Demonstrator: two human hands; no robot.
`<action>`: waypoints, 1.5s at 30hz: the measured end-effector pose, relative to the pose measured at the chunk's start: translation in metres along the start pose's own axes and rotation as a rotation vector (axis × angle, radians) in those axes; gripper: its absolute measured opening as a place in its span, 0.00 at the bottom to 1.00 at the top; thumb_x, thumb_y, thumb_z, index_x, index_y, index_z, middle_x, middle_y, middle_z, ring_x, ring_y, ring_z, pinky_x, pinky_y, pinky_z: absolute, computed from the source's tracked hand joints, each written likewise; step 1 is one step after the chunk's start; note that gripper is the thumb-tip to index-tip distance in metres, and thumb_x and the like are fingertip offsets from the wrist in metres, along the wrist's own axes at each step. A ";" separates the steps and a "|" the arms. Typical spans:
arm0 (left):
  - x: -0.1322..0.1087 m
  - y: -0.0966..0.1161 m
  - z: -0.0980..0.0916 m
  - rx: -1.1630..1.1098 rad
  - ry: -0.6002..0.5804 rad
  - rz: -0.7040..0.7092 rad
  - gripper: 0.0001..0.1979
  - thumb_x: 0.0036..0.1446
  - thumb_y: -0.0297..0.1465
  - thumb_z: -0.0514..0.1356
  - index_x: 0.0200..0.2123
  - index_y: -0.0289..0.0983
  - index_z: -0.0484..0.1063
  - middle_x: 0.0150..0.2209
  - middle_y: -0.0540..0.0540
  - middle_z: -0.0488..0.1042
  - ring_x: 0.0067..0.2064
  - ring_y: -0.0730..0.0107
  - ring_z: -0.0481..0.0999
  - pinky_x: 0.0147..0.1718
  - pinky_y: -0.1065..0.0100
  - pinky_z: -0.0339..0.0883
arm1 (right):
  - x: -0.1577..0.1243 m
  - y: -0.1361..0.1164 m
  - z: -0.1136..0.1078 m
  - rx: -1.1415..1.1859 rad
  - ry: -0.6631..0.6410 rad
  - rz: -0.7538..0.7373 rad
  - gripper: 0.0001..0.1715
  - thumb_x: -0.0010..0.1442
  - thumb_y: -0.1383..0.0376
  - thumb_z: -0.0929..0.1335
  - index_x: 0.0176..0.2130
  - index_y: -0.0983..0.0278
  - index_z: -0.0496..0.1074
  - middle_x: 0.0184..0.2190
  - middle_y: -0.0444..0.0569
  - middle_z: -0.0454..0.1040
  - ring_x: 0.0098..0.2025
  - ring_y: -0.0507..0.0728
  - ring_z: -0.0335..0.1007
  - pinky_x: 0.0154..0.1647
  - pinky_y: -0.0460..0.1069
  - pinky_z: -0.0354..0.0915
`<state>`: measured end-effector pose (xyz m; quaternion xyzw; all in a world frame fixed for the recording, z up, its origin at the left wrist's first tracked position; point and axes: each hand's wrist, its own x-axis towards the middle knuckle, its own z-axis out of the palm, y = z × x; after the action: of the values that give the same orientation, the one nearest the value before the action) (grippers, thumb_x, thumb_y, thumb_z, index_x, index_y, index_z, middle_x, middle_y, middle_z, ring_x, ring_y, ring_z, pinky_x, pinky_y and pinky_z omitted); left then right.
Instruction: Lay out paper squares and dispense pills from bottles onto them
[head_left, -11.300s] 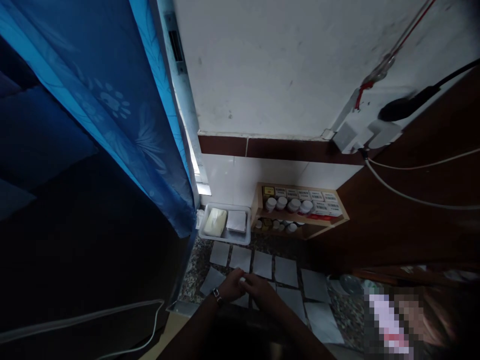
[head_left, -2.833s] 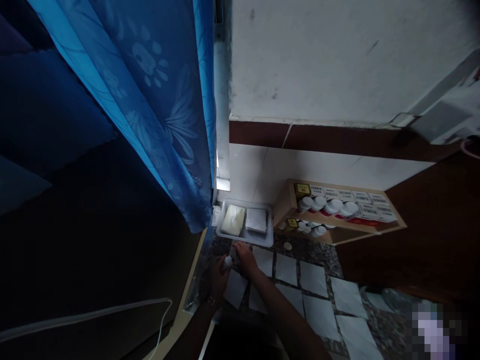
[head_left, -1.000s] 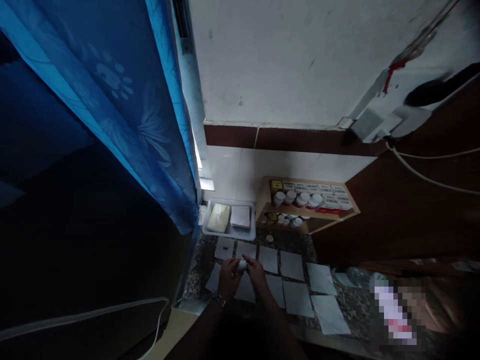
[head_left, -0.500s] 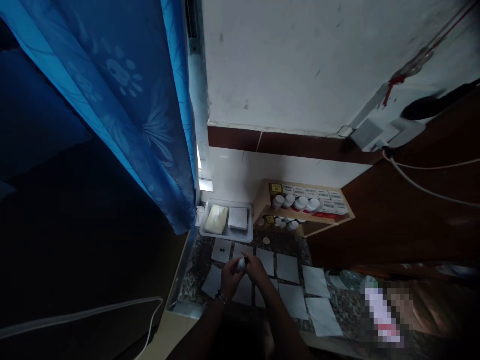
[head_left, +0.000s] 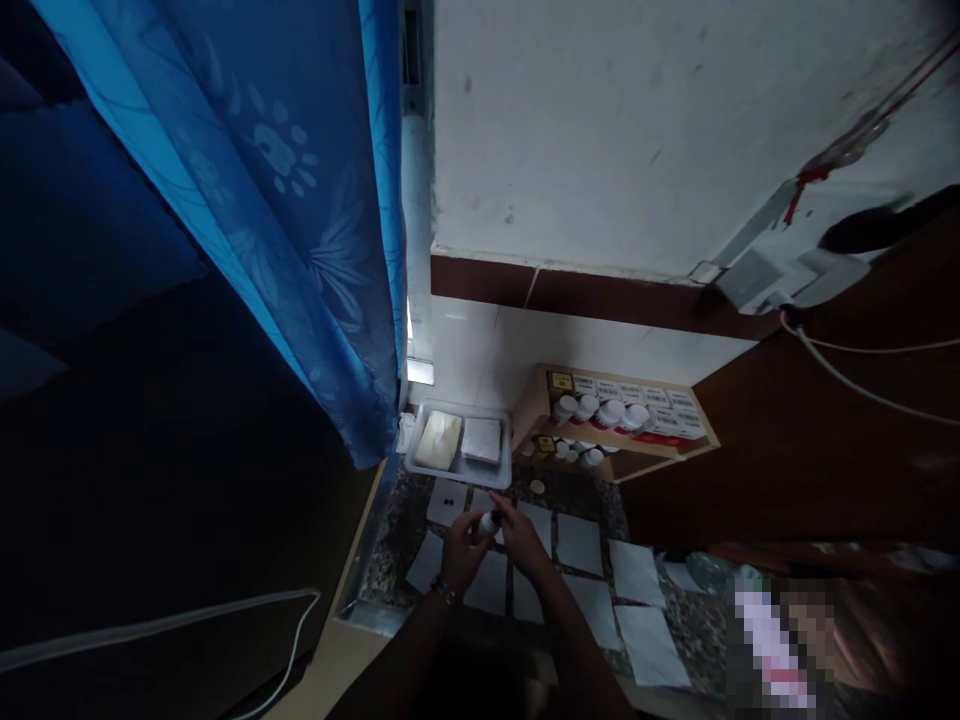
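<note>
A small white pill bottle (head_left: 486, 526) is gripped in my left hand (head_left: 459, 556), its mouth tipped toward the right. Just beside that mouth is my right hand (head_left: 523, 540), fingers stretched out and slightly apart; a dark spot shows between them and the bottle, too small to name. Under and around both hands lie white paper squares (head_left: 578, 543) in two rows. Two small dark pills (head_left: 448, 502) rest on the far left paper (head_left: 442, 513). A round cream lid (head_left: 537, 487) lies on the speckled countertop beyond my hands.
A plastic tray (head_left: 504, 470) holds a yellowish pack (head_left: 439, 440) and stacked paper (head_left: 481, 440). Right of it stands a wooden shelf (head_left: 530, 410) with white-capped bottles (head_left: 611, 414) and boxes (head_left: 667, 398). A blue curtain (head_left: 300, 220) hangs left. A blurred patch covers the lower right.
The view has shifted slightly, so everything sits a little further right. My right fingers have opened out a little beside the bottle's mouth. The bottle stays in my left hand.
</note>
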<state>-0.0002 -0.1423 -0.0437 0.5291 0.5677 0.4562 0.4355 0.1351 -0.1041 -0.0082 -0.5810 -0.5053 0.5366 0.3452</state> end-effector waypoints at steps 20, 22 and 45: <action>-0.016 -0.034 -0.033 0.150 0.100 -0.003 0.15 0.46 0.33 0.61 0.40 0.36 0.72 0.38 0.43 0.75 0.40 0.60 0.75 0.40 0.60 0.70 | 0.052 0.114 0.040 -0.911 -0.182 -0.516 0.38 0.50 0.76 0.61 0.60 0.62 0.56 0.60 0.58 0.57 0.63 0.59 0.49 0.58 0.58 0.57; -0.013 -0.032 -0.032 0.187 0.100 0.019 0.15 0.46 0.32 0.61 0.39 0.36 0.72 0.37 0.43 0.76 0.39 0.59 0.75 0.39 0.59 0.70 | 0.053 0.117 0.041 -0.944 -0.172 -0.518 0.39 0.49 0.76 0.62 0.60 0.63 0.55 0.60 0.59 0.57 0.63 0.60 0.49 0.58 0.58 0.57; -0.005 -0.033 -0.034 0.229 0.117 0.082 0.15 0.45 0.30 0.59 0.40 0.36 0.71 0.36 0.42 0.75 0.37 0.61 0.75 0.36 0.61 0.71 | 0.050 0.108 0.029 -1.024 -0.223 -0.606 0.35 0.53 0.75 0.63 0.59 0.59 0.57 0.61 0.57 0.56 0.62 0.59 0.51 0.58 0.57 0.56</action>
<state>-0.0396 -0.1499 -0.0694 0.5707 0.6184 0.4357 0.3194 0.1258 -0.0878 -0.1292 -0.4437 -0.8755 0.1606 0.1040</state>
